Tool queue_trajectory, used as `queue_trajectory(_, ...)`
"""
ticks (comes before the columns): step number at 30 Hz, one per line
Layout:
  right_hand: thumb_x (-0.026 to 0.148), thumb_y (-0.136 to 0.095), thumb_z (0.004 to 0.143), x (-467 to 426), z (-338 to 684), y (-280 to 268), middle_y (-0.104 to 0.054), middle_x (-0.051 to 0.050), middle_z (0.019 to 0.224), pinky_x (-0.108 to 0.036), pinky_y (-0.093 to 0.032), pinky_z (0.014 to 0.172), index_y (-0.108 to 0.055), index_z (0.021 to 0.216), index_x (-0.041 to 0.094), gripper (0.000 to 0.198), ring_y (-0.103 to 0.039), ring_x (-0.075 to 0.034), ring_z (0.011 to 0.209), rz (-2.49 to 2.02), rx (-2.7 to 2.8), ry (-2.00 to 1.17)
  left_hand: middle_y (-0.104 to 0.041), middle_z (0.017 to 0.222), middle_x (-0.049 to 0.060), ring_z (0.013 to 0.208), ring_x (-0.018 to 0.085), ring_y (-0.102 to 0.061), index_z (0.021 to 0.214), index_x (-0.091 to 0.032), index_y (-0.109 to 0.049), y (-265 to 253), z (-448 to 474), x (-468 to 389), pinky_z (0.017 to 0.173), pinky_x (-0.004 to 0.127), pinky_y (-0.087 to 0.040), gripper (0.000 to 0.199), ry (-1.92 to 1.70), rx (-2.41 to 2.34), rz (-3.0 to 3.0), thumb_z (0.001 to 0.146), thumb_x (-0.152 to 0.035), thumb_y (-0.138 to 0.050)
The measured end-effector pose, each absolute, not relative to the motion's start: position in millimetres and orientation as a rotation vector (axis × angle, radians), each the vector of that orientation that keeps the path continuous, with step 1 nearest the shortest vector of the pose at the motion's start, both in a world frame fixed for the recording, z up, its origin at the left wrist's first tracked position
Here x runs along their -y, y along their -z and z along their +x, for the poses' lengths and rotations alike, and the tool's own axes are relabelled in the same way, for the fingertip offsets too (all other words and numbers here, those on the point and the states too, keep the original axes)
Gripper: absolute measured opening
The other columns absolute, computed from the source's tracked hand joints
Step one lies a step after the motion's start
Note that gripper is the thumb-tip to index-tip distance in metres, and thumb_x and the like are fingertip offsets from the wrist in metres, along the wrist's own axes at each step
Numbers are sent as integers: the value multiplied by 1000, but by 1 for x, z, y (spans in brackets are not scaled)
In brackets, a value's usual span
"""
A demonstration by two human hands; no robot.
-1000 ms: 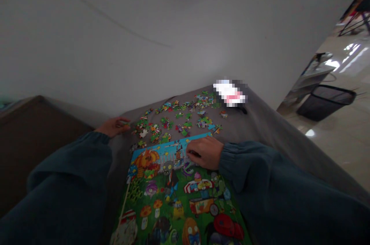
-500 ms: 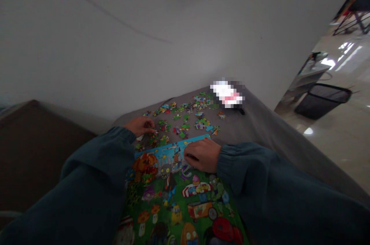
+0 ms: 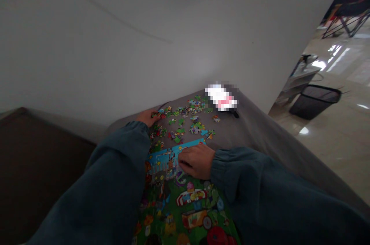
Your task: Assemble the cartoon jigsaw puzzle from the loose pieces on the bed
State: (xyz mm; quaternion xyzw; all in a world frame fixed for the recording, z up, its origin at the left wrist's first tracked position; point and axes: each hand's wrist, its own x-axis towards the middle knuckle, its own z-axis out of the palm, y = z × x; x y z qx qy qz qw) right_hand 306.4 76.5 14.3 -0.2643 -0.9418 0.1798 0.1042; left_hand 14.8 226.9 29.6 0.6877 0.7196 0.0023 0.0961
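My left hand (image 3: 148, 117) reaches to the far left of the loose jigsaw pieces. Its thumb and forefinger close around a small green puzzle piece (image 3: 155, 114); the other fingers are hidden. Below it, more loose puzzle pieces (image 3: 177, 136) lie scattered on the grey cloth. My right hand (image 3: 198, 161) rests on the upper part of a colourful cartoon puzzle sheet (image 3: 190, 195), fingers curled in. Whatever may be under those fingers is hidden. The sheet has a blue top strip and a green lower area, and my left sleeve covers its left side.
A lit phone (image 3: 221, 97), its screen blurred out, lies at the back right of the grey cloth (image 3: 254, 129). Behind stands a pale wall (image 3: 130, 44). To the left is a brown panel (image 3: 43, 160); a black mesh bin (image 3: 315, 102) stands on the shiny floor at right.
My left hand has moved up and away, from the near left pieces to the far left ones. The right hand stays on the sheet. The view has shifted slightly.
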Motion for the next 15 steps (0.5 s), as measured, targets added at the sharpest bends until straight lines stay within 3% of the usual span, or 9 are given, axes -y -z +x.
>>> queue_trajectory(15,26,-57,92,-88,309,-11,-74,-3,94,-27,-41,70,-70,92,21,14,-66,-17,83,-847,2534,-629,-62,128,10,110,24,-64,125,-18,-61,-36,8,-226,93,46,-56,37,89,-2132,2003,95,-38,-63)
